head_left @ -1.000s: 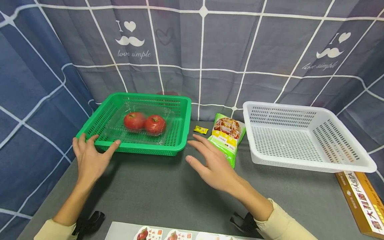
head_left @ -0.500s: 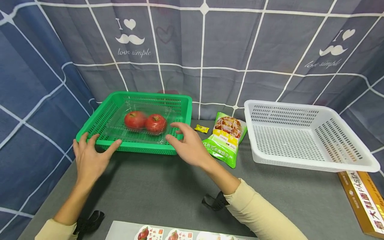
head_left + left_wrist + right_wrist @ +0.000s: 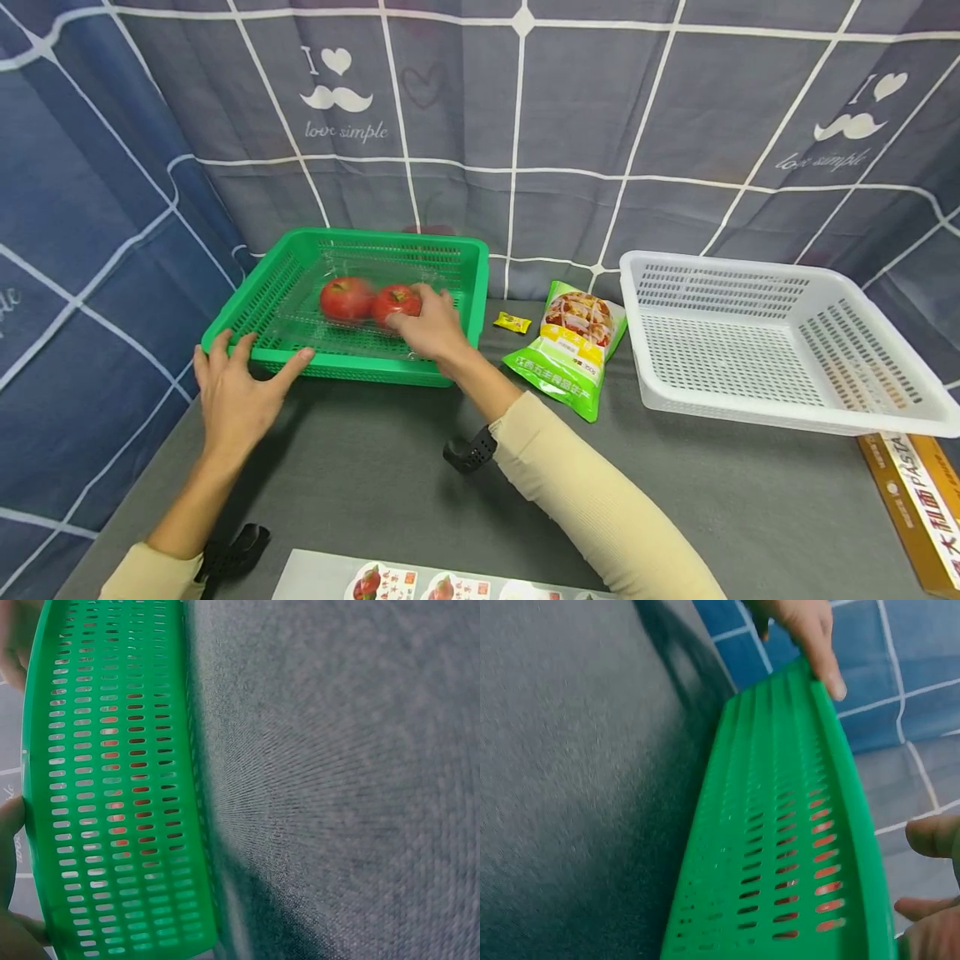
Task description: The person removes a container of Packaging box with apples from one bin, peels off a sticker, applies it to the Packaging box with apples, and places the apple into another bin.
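A green basket [image 3: 360, 371] stands at the left of the table and holds a clear plastic tray [image 3: 300, 312]. In the tray are two tomatoes, the left one [image 3: 346, 299] and the right one [image 3: 395, 303]. My left hand [image 3: 240, 400] rests on the basket's front left rim, fingers spread and thumb along the edge. My right hand [image 3: 431, 329] reaches over the basket's right front side, with thumb and fingers around the right tomato, partly covering it. In the right wrist view, the right fingers [image 3: 934, 836] show above the basket's rim.
Right of the basket lie a small yellow wrapped candy [image 3: 512, 322] and a green food bag [image 3: 573, 350]. A white basket [image 3: 795, 408] stands farther right, beside a brown pasta box [image 3: 911, 508]. A sheet of stickers [image 3: 442, 583] lies at the near edge. A checked curtain [image 3: 570, 125] hangs behind.
My right hand has moved left from beside the green bag, over the basket's rim and onto the right tomato. The left hand has stayed on the basket's rim.
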`<act>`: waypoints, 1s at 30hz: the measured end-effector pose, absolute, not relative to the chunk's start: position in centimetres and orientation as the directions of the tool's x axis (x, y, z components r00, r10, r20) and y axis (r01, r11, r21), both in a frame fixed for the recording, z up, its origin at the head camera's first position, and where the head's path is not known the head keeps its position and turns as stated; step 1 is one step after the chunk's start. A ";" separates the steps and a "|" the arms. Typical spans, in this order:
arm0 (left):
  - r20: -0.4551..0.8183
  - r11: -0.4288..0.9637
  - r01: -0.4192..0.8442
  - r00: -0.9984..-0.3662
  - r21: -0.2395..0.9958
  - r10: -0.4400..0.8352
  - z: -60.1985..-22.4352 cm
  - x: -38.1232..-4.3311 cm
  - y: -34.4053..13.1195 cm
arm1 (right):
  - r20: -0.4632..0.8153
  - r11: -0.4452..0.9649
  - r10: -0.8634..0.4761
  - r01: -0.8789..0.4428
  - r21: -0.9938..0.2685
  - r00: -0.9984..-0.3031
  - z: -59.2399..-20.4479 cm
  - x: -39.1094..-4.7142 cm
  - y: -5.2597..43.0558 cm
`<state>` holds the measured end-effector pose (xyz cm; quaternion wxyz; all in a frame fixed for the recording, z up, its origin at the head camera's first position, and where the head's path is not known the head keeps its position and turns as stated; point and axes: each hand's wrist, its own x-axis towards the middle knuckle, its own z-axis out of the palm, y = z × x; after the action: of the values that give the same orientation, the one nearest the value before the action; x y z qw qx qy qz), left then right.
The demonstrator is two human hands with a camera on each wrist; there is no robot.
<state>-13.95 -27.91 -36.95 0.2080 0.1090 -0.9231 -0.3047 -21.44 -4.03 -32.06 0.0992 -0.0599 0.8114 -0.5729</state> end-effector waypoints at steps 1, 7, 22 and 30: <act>0.316 0.791 -0.075 -0.891 0.607 -0.327 -37.0 -14.0 -27.9 | -0.105 0.345 -0.207 0.028 -0.938 -0.973 -32.2 -21.7 -4.0; 0.311 0.791 -0.074 -0.894 0.607 -0.322 -37.1 -14.1 -27.9 | -0.200 0.312 -0.238 0.120 -0.943 -0.951 -32.6 -22.8 -3.9; 0.297 0.776 -0.085 -0.893 0.625 -0.337 -37.3 -14.0 -27.4 | -0.317 0.183 -0.262 0.276 -0.944 -0.912 -33.2 -23.3 -3.9; 0.303 0.772 -0.082 -0.889 0.631 -0.343 -37.3 -13.8 -27.9 | -0.315 0.086 -0.234 0.303 -0.949 -0.920 -33.4 -23.5 -4.4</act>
<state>-13.82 -27.91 -37.33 0.2051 0.1157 -0.9185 -0.3175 -23.52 -4.36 -33.39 0.1987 0.0244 0.7097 -0.6755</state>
